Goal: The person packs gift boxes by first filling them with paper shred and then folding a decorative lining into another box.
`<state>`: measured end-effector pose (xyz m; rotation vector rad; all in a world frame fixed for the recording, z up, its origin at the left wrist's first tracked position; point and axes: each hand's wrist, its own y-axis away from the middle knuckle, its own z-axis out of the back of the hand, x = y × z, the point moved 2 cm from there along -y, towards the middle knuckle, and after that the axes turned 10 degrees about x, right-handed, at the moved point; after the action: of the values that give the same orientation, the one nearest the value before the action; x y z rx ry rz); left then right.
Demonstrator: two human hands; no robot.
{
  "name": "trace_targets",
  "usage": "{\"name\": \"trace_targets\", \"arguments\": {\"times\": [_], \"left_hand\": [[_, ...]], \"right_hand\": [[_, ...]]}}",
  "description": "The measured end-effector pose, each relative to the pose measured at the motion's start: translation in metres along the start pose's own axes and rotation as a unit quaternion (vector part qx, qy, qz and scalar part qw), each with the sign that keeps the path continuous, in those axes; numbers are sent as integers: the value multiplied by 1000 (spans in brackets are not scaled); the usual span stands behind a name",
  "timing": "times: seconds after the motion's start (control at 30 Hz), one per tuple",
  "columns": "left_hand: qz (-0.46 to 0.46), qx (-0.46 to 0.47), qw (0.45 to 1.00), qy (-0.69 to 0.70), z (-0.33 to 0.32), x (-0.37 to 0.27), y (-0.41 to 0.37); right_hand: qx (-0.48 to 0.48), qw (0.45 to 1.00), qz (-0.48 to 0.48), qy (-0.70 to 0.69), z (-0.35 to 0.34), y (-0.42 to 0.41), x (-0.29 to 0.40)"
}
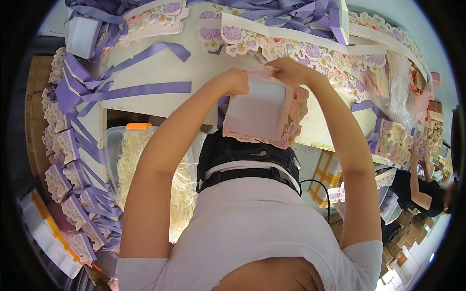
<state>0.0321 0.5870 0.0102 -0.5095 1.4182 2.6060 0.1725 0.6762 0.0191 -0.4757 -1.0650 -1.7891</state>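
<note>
An open paper box [264, 109] with a pale inside and a scalloped floral border stands at the table's front edge, close to my waist. My left hand [237, 82] is closed at the box's far left corner, thumb side against the rim. At the far right corner my right hand [285, 71] pinches the floral strip [260, 74] along the far side. Part of a purple ribbon [221, 109] shows at the box's left side. Just beyond the hands lies a folded floral card strip [305, 47] with scalloped edges.
Purple ribbons [145, 90] trail across the white table [153, 72]. Several floral boxes with ribbons [71, 207] line the left side. A plastic bin of shredded paper filler [182, 203] sits below the table edge. Clear plastic wrap [398, 91] lies at right, near another person [418, 189].
</note>
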Motion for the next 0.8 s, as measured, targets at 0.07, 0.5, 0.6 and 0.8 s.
{"name": "trace_targets", "arguments": {"times": [0.07, 0.5, 0.6, 0.8], "left_hand": [[4, -61, 994, 96, -4, 9, 4], [-182, -173, 897, 364, -53, 45, -2], [-151, -123, 867, 459, -44, 28, 18], [-160, -234, 855, 435, -78, 44, 2]], "right_hand": [[22, 999, -12, 36, -5, 0, -8], [-19, 992, -41, 117, -15, 1, 9], [-61, 980, -91, 167, -32, -17, 14], [-225, 946, -143, 181, -40, -14, 37]]}}
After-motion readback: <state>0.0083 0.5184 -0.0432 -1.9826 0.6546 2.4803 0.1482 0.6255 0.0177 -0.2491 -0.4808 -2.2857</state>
